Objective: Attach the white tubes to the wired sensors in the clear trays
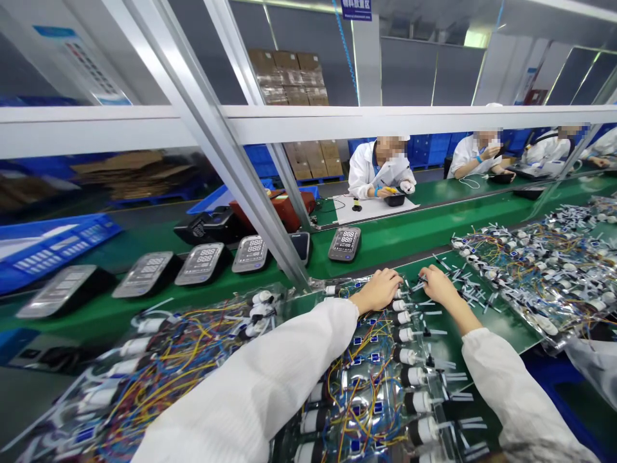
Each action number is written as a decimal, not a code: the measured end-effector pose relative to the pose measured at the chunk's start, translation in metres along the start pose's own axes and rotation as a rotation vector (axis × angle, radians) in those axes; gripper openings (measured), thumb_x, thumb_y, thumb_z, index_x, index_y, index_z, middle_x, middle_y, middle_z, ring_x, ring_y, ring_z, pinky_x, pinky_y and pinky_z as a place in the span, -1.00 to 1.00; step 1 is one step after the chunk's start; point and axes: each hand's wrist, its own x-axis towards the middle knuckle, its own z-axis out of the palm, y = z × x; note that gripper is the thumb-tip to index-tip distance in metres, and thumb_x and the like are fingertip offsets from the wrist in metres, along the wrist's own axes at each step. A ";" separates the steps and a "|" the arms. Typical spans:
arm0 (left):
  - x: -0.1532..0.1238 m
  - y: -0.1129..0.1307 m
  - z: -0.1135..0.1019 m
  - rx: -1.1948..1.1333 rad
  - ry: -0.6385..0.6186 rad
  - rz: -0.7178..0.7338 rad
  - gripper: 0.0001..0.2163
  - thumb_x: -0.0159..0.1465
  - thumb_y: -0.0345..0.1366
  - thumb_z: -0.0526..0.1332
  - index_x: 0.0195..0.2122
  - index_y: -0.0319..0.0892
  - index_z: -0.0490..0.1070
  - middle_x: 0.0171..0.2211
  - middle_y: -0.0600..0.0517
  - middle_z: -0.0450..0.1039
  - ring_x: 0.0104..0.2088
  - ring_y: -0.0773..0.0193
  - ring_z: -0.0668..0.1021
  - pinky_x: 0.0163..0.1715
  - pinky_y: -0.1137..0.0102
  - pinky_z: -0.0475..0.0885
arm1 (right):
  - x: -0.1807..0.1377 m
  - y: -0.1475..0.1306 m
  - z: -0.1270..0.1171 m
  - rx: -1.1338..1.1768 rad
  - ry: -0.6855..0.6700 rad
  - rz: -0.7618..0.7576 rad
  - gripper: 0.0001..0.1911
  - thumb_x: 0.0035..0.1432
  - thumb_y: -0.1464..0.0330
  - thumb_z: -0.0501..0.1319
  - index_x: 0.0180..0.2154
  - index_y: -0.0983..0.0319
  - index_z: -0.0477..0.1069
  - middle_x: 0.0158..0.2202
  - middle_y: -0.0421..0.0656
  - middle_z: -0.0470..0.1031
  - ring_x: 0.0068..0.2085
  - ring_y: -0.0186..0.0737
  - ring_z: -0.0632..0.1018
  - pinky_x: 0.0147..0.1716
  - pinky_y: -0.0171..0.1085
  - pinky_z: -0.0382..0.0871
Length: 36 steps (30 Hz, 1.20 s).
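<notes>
Several pumps (417, 402), white with black ends, run in a row down the right side of the middle tray (447, 444), with coloured wires (359, 386) spread to their left. The left hand (380, 289) lies over the far end of that row, its fingers bent down onto the last pumps; its fingertips are hidden, so I cannot tell whether they pinch anything. The right hand (438, 284) is just to the right, apart from the left, thumb and fingers drawn near each other; anything between them is too small to make out.

From the near end up to the hands, pale tubes (463, 377) stick out to the right of the row, so most of it looks fitted. The far end, under the left hand, cannot be judged. Loose tubes (475, 292) lie scattered on the green bench (506, 331) to the right of the right hand, apparently unused.

The left tray (283, 301) and right tray (525, 315) are also full of wired parts, too tangled to say how complete they are. Beyond them, monitors (201, 262) stand in a line on the left, and a co-worker (380, 170) sits on the far side.
</notes>
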 end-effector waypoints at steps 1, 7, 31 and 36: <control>-0.001 0.000 0.000 0.006 0.001 0.011 -0.73 0.50 -0.31 0.05 0.13 -0.10 0.44 0.08 -0.13 0.44 0.04 0.03 0.43 0.02 0.14 0.32 | 0.000 -0.001 -0.001 0.005 -0.033 -0.042 -0.67 0.00 0.62 0.26 -0.23 0.17 0.62 -0.18 -0.07 0.50 -0.19 -0.18 0.54 -0.11 -0.28 0.39; 0.003 0.000 -0.004 0.045 0.026 0.064 -0.81 0.45 -0.31 0.14 0.01 -0.12 0.49 0.01 -0.15 0.45 0.00 -0.01 0.43 -0.02 0.12 0.32 | 0.004 -0.009 -0.012 0.076 -0.054 -0.180 -0.86 0.16 0.48 0.28 -0.32 0.15 0.61 -0.20 -0.13 0.52 -0.21 -0.21 0.55 -0.10 -0.26 0.44; -0.004 -0.034 -0.005 -0.190 0.090 0.025 -0.75 0.52 -0.16 0.14 0.11 -0.09 0.49 0.00 -0.09 0.53 0.06 0.08 0.45 0.06 0.17 0.37 | 0.031 -0.046 0.036 0.512 0.107 0.079 -0.83 0.05 0.26 0.35 -0.34 0.17 0.68 -0.33 -0.12 0.69 -0.36 -0.18 0.60 -0.25 -0.19 0.50; -0.005 -0.036 0.001 -0.240 0.106 -0.036 -0.72 0.50 -0.14 0.18 0.15 -0.09 0.48 -0.02 -0.10 0.55 0.07 0.04 0.42 0.08 0.12 0.36 | 0.020 -0.044 0.046 0.513 0.092 0.086 -0.81 0.10 0.23 0.31 -0.33 0.19 0.65 -0.32 -0.11 0.69 -0.31 -0.13 0.63 -0.19 -0.15 0.51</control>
